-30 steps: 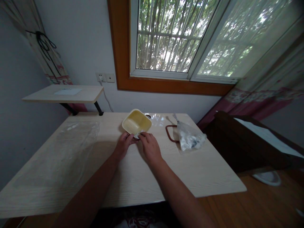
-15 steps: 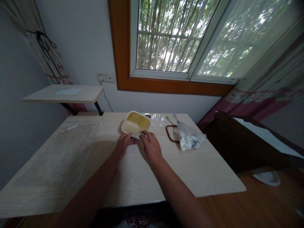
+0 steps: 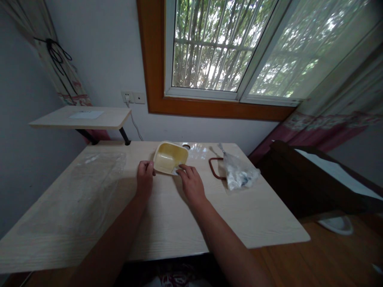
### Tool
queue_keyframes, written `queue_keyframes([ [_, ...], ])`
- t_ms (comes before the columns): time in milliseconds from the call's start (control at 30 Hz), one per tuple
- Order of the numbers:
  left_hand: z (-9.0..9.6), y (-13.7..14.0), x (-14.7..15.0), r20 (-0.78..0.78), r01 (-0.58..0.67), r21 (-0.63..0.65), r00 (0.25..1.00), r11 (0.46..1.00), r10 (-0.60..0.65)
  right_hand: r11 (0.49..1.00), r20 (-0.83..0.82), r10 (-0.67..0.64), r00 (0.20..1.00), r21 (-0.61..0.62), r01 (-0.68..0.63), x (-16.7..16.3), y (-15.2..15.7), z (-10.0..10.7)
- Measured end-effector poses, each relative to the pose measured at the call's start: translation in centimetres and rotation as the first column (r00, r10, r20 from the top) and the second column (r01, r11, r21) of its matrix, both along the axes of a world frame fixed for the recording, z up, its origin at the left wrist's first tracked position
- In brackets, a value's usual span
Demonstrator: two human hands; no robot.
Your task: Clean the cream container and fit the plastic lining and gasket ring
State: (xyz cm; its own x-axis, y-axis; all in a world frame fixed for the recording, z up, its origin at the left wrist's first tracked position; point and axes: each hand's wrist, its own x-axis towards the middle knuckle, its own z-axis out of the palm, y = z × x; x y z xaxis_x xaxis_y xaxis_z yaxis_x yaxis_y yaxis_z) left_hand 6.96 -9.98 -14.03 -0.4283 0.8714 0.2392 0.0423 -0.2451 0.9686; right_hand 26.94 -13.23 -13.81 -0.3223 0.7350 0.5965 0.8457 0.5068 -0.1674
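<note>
A shallow, pale yellow plastic container (image 3: pixel 168 154) with a white rim and rounded corners rests near the far side of the table. My left hand (image 3: pixel 145 175) is closed at its near left corner, the fingers bent against the rim. At the near right corner, my right hand (image 3: pixel 191 181) has thumb and fingers drawn together on a small whitish piece (image 3: pixel 174 171), which lies over the rim. What this piece is cannot be made out. The palms of both hands are hidden from view.
A clear plastic bag (image 3: pixel 239 173) with pale contents lies right of my hands, beside a reddish-brown loop handle (image 3: pixel 214 169). Clear plastic film (image 3: pixel 86 187) covers the left of the table (image 3: pixel 176 223). A raised shelf (image 3: pixel 113 117) stands at the back left, holding a paper (image 3: pixel 86 114).
My left hand has shifted left, from the container's near edge to its left corner. A reddish striped patch by its fingers no longer shows. The container has tipped slightly; my right hand stays nearly still.
</note>
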Motion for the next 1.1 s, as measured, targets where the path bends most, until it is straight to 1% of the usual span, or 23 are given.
queue_keyframes([
  [200, 0.2, -0.1, 0.1, -0.026, 0.036, 0.002, 0.999, 0.999, -0.036, 0.999, 0.018, -0.038, 0.999, -0.010, 0.039, 0.1, 0.0, 0.1],
  [333, -0.2, 0.0, 0.0, 0.010, 0.071, -0.018, 0.997, 0.997, -0.071, 0.998, 0.029, -0.067, 0.997, -0.009, 0.068, 0.2, 0.0, 0.1],
  [433, -0.6, 0.3, 0.0, 0.030, 0.127, -0.030, 0.992, 0.991, -0.126, 0.997, 0.051, -0.071, 0.996, -0.017, 0.072, 0.1, -0.1, 0.2],
  [533, -0.9, 0.4, 0.0, 0.049, 0.202, -0.044, 0.979, 0.978, -0.200, 0.996, 0.063, -0.064, 0.996, -0.058, 0.068, -0.1, -0.3, 0.4],
  [667, -0.8, 0.1, 0.3, 0.097, 0.314, -0.060, 0.947, 0.947, -0.308, 0.988, 0.045, -0.060, 0.997, -0.140, 0.065, -0.7, -0.7, 0.6],
  [800, -0.8, -0.2, 0.7, 0.087, 0.366, -0.078, 0.929, 0.927, -0.360, 0.968, 0.010, -0.066, 0.998, -0.240, 0.067, -1.4, -1.3, 0.6],
  [867, -0.6, -0.5, 0.9, 0.091, 0.382, -0.082, 0.922, 0.920, -0.375, 0.962, -0.001, -0.039, 0.999, -0.269, 0.037, -1.7, -1.6, 0.6],
  [1000, -0.3, -0.8, 1.1, 0.086, 0.399, -0.085, 0.916, 0.913, -0.392, 0.953, -0.032, 0.074, 0.997, -0.293, -0.080, -2.0, -1.8, 0.8],
  [1100, -0.3, -0.9, 1.1, 0.089, 0.412, -0.086, 0.910, 0.907, -0.405, 0.950, -0.034, 0.086, 0.996, -0.299, -0.093, -1.9, -1.8, 0.9],
])
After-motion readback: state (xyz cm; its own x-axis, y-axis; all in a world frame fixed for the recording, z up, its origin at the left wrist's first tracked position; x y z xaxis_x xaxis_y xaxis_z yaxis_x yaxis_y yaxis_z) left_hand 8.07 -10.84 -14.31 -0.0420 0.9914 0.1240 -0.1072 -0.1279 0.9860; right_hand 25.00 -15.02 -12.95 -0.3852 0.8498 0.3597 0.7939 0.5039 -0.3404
